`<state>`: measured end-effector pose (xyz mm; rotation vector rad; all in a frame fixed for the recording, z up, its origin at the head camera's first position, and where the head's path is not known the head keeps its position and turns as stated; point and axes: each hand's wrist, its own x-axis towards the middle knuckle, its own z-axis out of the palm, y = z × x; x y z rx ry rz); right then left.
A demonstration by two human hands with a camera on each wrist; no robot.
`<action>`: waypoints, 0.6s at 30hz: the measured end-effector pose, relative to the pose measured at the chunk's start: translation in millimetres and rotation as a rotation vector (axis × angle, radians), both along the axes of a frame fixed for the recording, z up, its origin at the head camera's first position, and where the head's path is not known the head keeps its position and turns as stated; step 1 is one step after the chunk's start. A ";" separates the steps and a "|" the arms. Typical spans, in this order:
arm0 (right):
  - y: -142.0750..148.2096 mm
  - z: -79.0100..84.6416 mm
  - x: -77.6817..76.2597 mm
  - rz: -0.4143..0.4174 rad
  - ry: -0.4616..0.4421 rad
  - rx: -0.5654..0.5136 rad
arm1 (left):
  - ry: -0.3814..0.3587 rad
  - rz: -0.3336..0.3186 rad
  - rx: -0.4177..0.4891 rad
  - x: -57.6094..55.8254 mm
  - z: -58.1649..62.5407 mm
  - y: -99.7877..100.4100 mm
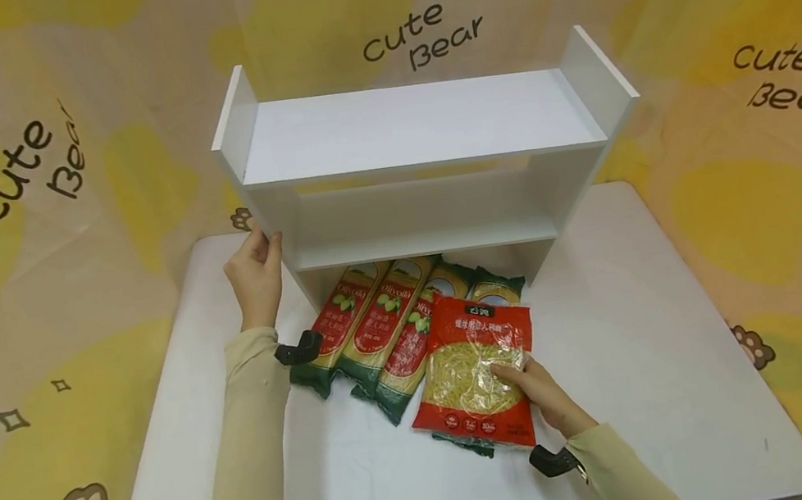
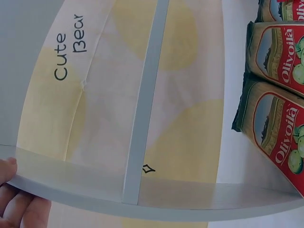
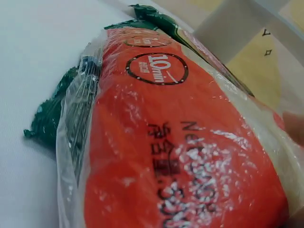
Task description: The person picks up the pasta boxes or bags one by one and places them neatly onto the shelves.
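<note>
A white shelf unit [image 1: 401, 251] stands on the table, and my left hand [image 1: 256, 268] holds the edge of its left side panel. In the left wrist view the thumb and curled fingers [image 2: 21, 209] lie on either side of that panel edge. My right hand [image 1: 542, 395] grips a red bag of pasta [image 1: 469, 366] by its right side, thumb on the clear window. The bag lies over several long green-ended packs of pasta [image 1: 386, 318], which reach under the lowest shelf. In the right wrist view the bag's red end [image 3: 156, 123] fills the middle.
The white table [image 1: 650, 353] extends on both sides of the shelf unit. Behind it hangs a yellow patterned cloth [image 1: 529, 4]. The unit's upper board [image 1: 416, 124] and middle board [image 1: 422, 243] sit above the packs.
</note>
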<state>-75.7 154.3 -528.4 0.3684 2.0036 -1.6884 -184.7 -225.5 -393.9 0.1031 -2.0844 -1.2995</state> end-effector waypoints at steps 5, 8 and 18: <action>-8.5 4.9 -1.3 -0.034 0.076 0.022 | 0.000 -0.002 -0.002 -1.1 0.3 -1.7; -13.2 8.2 -4.0 -0.075 0.107 -0.030 | -0.011 0.005 -0.002 0.2 -1.2 -2.9; -20.8 21.3 -12.9 -0.099 0.214 -0.037 | -0.009 -0.009 -0.017 4.5 -0.7 -1.3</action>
